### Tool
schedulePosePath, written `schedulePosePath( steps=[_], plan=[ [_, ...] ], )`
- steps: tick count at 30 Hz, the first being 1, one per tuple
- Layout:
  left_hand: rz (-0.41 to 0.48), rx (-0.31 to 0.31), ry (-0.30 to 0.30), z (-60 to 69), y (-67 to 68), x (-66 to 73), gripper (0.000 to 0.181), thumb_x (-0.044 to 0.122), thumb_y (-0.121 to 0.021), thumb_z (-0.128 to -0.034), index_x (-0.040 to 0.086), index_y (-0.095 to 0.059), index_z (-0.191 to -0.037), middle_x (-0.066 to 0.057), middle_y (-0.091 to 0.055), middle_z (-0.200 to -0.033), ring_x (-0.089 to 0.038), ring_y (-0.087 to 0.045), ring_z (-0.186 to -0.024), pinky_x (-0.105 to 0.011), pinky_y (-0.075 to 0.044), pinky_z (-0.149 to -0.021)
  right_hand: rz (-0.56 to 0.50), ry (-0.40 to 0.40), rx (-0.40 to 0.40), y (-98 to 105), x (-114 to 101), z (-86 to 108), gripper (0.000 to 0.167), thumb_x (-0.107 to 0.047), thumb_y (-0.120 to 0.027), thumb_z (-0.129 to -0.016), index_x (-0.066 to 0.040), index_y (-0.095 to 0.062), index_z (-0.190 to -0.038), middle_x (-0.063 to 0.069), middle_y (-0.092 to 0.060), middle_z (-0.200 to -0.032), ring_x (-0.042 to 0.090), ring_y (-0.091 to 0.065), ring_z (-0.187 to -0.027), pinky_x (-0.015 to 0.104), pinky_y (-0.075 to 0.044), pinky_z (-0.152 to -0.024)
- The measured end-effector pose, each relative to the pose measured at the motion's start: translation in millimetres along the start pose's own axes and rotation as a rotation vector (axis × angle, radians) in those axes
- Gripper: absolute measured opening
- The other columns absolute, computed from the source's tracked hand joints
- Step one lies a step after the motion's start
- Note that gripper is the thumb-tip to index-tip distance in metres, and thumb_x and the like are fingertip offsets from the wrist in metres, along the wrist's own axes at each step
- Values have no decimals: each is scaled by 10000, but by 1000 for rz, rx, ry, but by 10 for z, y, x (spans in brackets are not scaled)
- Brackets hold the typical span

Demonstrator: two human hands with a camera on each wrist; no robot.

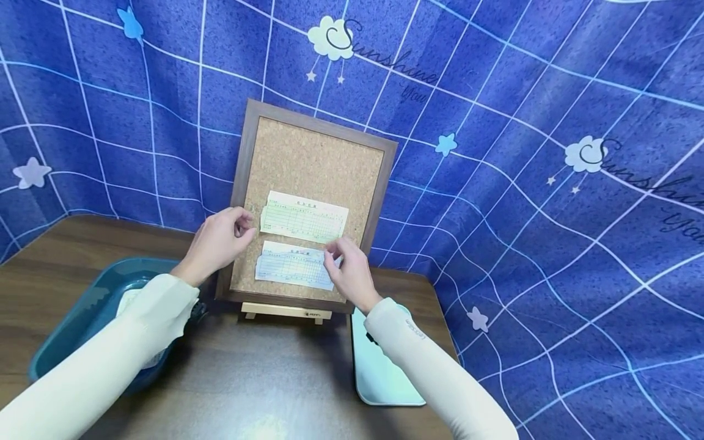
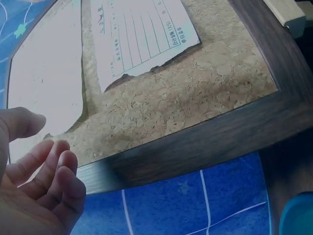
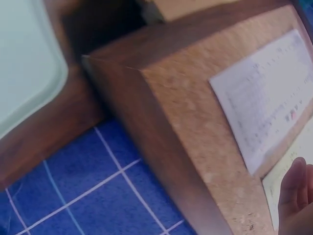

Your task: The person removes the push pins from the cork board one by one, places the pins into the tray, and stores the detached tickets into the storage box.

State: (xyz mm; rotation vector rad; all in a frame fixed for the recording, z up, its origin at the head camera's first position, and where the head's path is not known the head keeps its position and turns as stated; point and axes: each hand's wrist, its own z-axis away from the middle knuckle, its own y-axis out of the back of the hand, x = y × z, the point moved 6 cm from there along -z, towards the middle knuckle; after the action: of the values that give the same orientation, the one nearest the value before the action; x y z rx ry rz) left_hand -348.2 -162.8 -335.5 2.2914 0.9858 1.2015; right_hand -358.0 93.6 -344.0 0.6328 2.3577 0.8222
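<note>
Two printed paper slips lie against a framed corkboard (image 1: 319,153). The upper slip (image 1: 304,217) is green-tinted; the lower slip (image 1: 291,265) is bluish. My left hand (image 1: 222,235) is beside the upper slip's left edge, over the board's left frame. In the left wrist view its thumb and bent fingers are apart, with nothing between them. My right hand (image 1: 350,269) is in front of the lower slip's upper right corner, near the bottom of the green slip. Its fingers are loosely bent and I see nothing held; contact with the paper cannot be told.
The board leans on a small wooden stand (image 1: 286,310) on a brown table (image 1: 247,379). A teal basin (image 1: 60,342) with something whitish inside stands at the left. A pale mint tray (image 1: 379,379) lies at the right, partly under my right sleeve. A blue curtain (image 1: 495,201) hangs behind.
</note>
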Motion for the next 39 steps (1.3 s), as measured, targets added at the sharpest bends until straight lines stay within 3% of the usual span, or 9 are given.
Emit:
schedulePosePath(
  steps=[11, 16, 23, 35, 39],
  plan=[
    [35, 23, 56, -125, -79, -67, 217, 122, -615, -862, -6, -614, -1037, -132, -617, -939, -255, -566, -799, -406, -437, -716, -120, -76, 127, -1, -89, -338, 150, -64, -568, -884, -38, -625, -1021, 18, -634, -907, 100, -578, -769, 273, -496, -626],
    [32, 37, 67, -159, -106, -44, 219, 119, -609, -860, -12, -622, -1035, -151, -619, -947, -292, -569, -843, -444, -429, -755, -117, -135, 161, -48, -64, -457, 163, -42, -594, -860, -46, -620, -1021, 34, -636, -918, 114, -592, -754, 275, -504, -635],
    [42, 73, 120, -205, -149, 2, 234, 164, -611, -856, 7, -644, -1027, -126, -625, -942, -279, -588, -864, -442, -437, -755, -131, -209, 124, -149, -72, -637, 192, -49, -593, -871, -55, -612, -1063, 25, -635, -960, 98, -592, -803, 208, -479, -686],
    [64, 79, 145, -355, -185, 104, 245, 181, -585, -867, 10, -628, -1036, -123, -617, -914, -281, -567, -832, -431, -423, -739, -132, -218, 113, -213, -125, -842, 208, -24, -605, -855, -68, -599, -1058, 18, -605, -999, 83, -585, -812, 169, -469, -691],
    [50, 87, 179, -384, -176, 97, 208, 217, -570, -899, 44, -627, -1001, -88, -619, -868, -268, -561, -790, -428, -412, -701, -139, -220, 101, -228, -147, -882, 200, -28, -605, -860, -60, -604, -1057, 9, -607, -988, 71, -582, -812, 172, -469, -696]
  ],
)
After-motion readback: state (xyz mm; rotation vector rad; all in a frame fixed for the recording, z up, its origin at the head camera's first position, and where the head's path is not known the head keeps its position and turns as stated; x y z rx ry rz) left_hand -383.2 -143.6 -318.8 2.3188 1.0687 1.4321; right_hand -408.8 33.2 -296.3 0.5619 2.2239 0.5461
